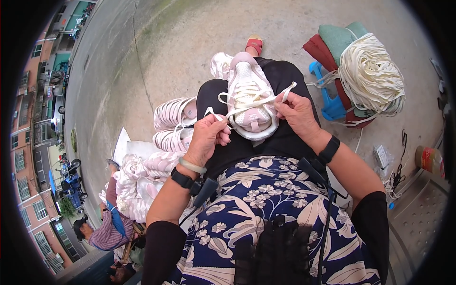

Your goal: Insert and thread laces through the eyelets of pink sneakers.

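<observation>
A pink and white sneaker [248, 117] rests on my lap, its toe pointing away from me and its heel towards me. White laces run crosswise over its tongue. My left hand [209, 135] pinches one end of the shoelace [221, 115] just left of the shoe's collar. On the other side, my right hand [295, 113] grips the other lace end between thumb and fingers, with a short tip sticking up above it. The laces cross over the tongue between my hands.
Another pale sneaker [220, 65] stands beyond my knees. Laced sneakers [173, 115] and a heap of pink-white shoes [135, 183] lie at my left. A thick bundle of white laces [373, 71] sits on a blue stool [327, 92] at right. A metal chair [420, 223] stands nearby.
</observation>
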`<state>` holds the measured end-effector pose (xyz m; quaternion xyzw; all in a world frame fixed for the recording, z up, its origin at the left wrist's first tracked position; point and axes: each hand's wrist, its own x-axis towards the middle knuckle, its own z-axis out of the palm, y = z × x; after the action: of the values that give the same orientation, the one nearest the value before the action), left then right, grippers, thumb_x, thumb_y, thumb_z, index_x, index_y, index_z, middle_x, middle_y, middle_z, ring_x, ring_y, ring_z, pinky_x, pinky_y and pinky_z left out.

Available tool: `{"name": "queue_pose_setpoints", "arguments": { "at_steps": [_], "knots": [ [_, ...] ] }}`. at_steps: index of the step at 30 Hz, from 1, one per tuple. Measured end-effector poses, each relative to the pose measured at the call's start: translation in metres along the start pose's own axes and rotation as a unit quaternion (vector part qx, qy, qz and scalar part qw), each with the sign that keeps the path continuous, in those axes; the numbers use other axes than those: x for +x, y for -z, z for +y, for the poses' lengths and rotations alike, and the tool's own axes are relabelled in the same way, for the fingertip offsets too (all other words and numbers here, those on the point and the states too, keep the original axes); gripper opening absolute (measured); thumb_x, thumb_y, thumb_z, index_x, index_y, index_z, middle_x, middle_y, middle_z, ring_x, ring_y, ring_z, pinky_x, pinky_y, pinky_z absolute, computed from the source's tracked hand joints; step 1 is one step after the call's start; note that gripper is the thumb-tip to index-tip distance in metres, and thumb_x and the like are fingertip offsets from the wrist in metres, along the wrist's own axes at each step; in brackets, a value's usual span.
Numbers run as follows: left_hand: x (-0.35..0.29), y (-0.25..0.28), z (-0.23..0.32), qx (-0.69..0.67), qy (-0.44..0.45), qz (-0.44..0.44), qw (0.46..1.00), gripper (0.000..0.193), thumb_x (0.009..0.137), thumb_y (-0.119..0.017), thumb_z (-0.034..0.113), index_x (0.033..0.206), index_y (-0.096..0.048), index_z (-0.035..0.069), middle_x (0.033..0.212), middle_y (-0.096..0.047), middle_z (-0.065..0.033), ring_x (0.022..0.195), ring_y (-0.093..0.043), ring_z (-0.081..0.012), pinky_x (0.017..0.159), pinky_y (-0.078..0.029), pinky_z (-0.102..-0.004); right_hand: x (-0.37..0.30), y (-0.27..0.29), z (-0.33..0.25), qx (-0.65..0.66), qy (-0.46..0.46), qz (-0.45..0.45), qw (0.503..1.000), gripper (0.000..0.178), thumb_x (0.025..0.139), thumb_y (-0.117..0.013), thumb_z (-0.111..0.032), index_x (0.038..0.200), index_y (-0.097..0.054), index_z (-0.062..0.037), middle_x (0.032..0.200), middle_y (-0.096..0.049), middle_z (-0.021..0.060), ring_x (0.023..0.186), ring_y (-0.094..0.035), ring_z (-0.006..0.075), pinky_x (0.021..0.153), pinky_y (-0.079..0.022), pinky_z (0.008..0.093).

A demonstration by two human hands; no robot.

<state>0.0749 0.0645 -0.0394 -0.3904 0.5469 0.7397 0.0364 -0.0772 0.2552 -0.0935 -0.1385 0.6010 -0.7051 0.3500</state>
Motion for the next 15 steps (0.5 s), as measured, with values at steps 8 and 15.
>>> {"name": "queue_pose_setpoints", "arguments": {
  "at_steps": [8, 15],
  "knots": [
    [-0.001, 0.007, -0.002, -0.018, -0.041, -0.004, 0.999, 0.013, 0.086, -0.056, 0.013, 0.094, -0.055, 0.003, 0.076, -0.063, -0.0088, 0.058, -0.062, -0.0127, 0.050, -0.049, -0.0201, 0.004, -0.001, -0.002, -0.262, 0.150, -0.006, 0.953, 0.008, 0.077, -0.061, -0.008, 0.078, -0.057, -0.0009, 0.066, -0.056, 0.0125, 0.058, -0.057, 0.0236, 0.053, -0.044, 0.0316],
    [0.003, 0.008, -0.013, -0.021, -0.092, -0.028, 0.995, 0.018, 0.086, -0.058, 0.014, 0.098, -0.057, 0.001, 0.082, -0.064, -0.0108, 0.066, -0.064, -0.0143, 0.055, -0.052, -0.0203, -0.002, -0.006, -0.011, -0.448, 0.313, -0.030, 0.837, 0.010, 0.074, -0.060, -0.009, 0.071, -0.052, -0.0046, 0.069, -0.053, 0.0119, 0.066, -0.057, 0.0293, 0.058, -0.046, 0.0379]
  ]
}}
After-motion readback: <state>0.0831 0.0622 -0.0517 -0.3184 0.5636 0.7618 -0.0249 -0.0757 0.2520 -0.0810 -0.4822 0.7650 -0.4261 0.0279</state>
